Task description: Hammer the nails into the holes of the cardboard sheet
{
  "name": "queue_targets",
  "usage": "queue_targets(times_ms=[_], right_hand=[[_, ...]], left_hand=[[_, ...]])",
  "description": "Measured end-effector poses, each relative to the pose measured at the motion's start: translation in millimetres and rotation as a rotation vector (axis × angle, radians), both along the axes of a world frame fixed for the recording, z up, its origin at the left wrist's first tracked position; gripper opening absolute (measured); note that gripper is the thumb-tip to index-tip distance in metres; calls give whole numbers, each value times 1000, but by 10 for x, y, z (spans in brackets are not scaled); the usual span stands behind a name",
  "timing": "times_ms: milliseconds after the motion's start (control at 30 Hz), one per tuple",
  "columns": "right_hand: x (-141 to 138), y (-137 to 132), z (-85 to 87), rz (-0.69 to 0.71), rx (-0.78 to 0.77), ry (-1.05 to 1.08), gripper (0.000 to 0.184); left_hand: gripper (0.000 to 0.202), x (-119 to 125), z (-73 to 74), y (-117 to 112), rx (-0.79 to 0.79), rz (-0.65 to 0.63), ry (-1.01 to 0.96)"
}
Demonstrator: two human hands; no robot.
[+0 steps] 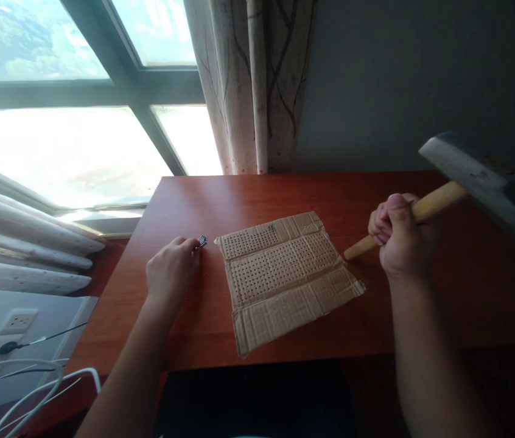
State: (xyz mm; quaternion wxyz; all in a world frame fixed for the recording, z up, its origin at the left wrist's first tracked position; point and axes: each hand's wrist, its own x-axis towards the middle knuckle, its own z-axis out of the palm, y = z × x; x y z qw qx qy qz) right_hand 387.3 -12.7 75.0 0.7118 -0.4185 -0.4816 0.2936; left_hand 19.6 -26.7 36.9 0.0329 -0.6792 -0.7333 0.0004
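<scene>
My right hand (pixel 399 234) is wrapped round the wooden handle of a hammer (pixel 440 204), raised over the right side of the table. Its metal head points up and to the right, partly lost in shadow. On the left, my left hand (pixel 173 267) is closed, pinching a small bunch of thin metal nails (pixel 201 241) just above the tabletop. Between my hands lies a flat, creased piece of cardboard (pixel 280 274), with rows of small holes across its upper and middle panels. A tiny dark thing near its far edge is too small to make out.
The reddish-brown wooden table (pixel 184 201) stands against a grey wall (pixel 399 79). A window (pixel 56 146) and patterned curtains (pixel 248 85) are beyond it. At lower left are a wall socket (pixel 15 322), a black plug and loose white cables (pixel 56 377).
</scene>
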Motion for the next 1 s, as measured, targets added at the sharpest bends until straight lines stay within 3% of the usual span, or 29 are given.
queue_targets(times_ms=[367,533,667,767,867,1000], right_hand=[[-15,-12,23,0,6,16,44],[-13,-20,10,-3,16,17,42],[-11,-32,18,3,18,30,41],[-12,-40,32,7,16,41,41],[-12,-44,39,0,10,41,40],[-6,-42,30,-9,12,35,41]], left_hand=[[40,-3,22,34,-58,-58,48],[28,-3,39,51,-89,-66,-38],[19,-60,29,55,41,-70,-331],[15,-87,100,42,172,-34,-758],[18,7,299,9,252,21,-1202],[14,369,595,9,289,-116,-1377]])
